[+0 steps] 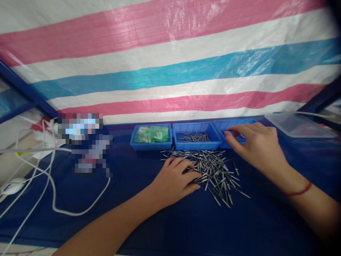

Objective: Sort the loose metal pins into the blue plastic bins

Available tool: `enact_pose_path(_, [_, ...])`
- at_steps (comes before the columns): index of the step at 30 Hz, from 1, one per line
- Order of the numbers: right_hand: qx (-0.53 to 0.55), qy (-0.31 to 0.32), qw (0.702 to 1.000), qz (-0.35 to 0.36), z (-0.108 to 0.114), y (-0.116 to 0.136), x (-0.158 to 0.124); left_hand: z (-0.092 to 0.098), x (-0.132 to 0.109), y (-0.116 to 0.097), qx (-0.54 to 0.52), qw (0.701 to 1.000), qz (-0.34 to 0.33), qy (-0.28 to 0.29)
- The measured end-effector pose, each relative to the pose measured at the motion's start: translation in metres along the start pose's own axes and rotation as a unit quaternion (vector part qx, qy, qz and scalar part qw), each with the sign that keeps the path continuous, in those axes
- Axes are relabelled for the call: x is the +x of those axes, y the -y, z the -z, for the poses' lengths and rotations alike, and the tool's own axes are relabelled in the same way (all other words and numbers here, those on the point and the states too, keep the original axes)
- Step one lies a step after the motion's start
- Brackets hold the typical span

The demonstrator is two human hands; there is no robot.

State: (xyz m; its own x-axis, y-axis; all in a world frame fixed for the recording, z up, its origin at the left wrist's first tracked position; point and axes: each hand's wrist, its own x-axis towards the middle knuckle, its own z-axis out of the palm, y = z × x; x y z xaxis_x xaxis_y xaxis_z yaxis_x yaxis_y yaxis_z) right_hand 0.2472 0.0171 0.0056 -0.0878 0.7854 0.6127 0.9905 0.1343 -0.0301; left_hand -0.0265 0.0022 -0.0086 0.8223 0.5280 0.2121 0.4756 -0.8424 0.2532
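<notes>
A loose pile of thin metal pins (215, 169) lies on the dark blue tabletop (138, 199). My left hand (174, 181) rests palm down at the pile's left edge, fingers curled and touching the pins. My right hand (253, 145) reaches over the rightmost of three small blue trays (226, 126), fingers bent down into it; what they hold is hidden. The middle tray (195, 137) contains a few pins. The left tray (151, 137) holds green and white small parts.
A clear plastic lid or box (299, 125) sits at the far right. White cables (53, 192) loop over the left side near a white mouse-like object (12, 185). A striped pink, white and blue tarp (170, 60) forms the back wall.
</notes>
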Motion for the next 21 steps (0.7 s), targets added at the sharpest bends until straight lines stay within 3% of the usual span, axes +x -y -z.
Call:
enact_pose_path(7, [0.159, 0.071, 0.976, 0.133, 0.005, 0.043, -0.016, 0.004, 0.003, -0.003, 0.019, 1.000, 0.008, 0.001])
enact_pose_path(11, [0.229, 0.120, 0.954, 0.154, 0.011, 0.064, -0.024, 0.000, 0.005, -0.006, 0.047, 0.999, 0.010, -0.007])
enact_pose_path(17, [0.258, 0.202, 0.920, 0.217, 0.013, 0.069, -0.026, -0.003, 0.004, -0.009, 0.058, 0.997, 0.038, -0.029])
enact_pose_path(21, [0.281, 0.204, 0.909, 0.231, 0.011, 0.068, -0.024, -0.001, 0.005, -0.009, 0.016, 0.996, 0.055, -0.072])
